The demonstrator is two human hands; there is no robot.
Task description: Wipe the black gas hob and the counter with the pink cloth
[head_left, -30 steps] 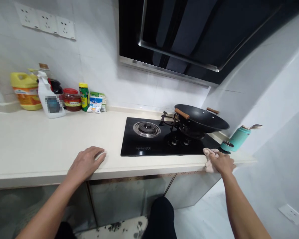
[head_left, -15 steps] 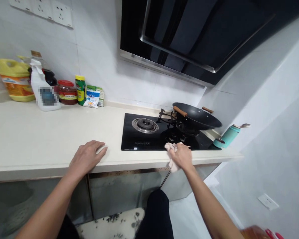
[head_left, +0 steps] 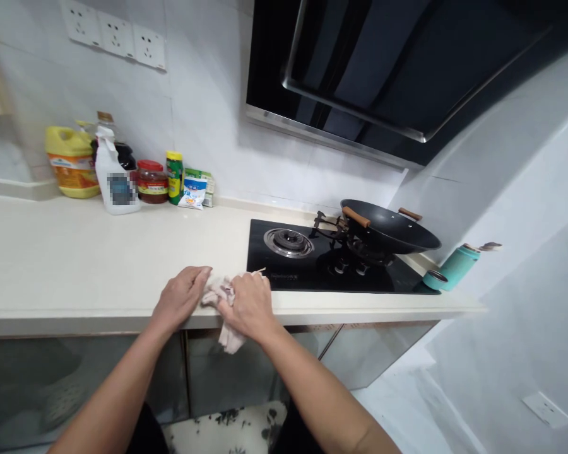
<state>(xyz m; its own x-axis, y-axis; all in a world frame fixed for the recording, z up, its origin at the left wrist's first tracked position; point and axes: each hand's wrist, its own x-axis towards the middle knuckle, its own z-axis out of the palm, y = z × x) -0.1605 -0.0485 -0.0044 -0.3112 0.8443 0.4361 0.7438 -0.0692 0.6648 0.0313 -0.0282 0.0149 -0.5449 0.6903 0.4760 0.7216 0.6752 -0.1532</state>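
Note:
My right hand (head_left: 250, 304) is closed on a crumpled pale pink cloth (head_left: 230, 335) at the front of the counter, just left of the hob. Part of the cloth hangs over the counter's edge. Beyond the fingers a thin, light stick-like thing (head_left: 260, 271) pokes out; its kind is unclear. My left hand (head_left: 182, 296) rests on the cream counter (head_left: 123, 265) close beside the cloth, holding nothing, its fingers loosely out. The black gas hob (head_left: 303, 277) lies to the right, with an uncovered burner (head_left: 288, 243) on its left side.
A black wok (head_left: 392, 230) sits on the right side of the hob. A turquoise canister (head_left: 461, 268) stands beyond it. Along the wall are a yellow jug (head_left: 73, 164), a white spray bottle (head_left: 116, 183), a red-lidded jar (head_left: 152, 183) and small packets (head_left: 194, 192). The range hood (head_left: 360, 75) overhangs the hob.
My right hand has moved left with the cloth, from the hob's front edge to beside my left hand. The left hand's fingers have come closer together. The view has shifted left.

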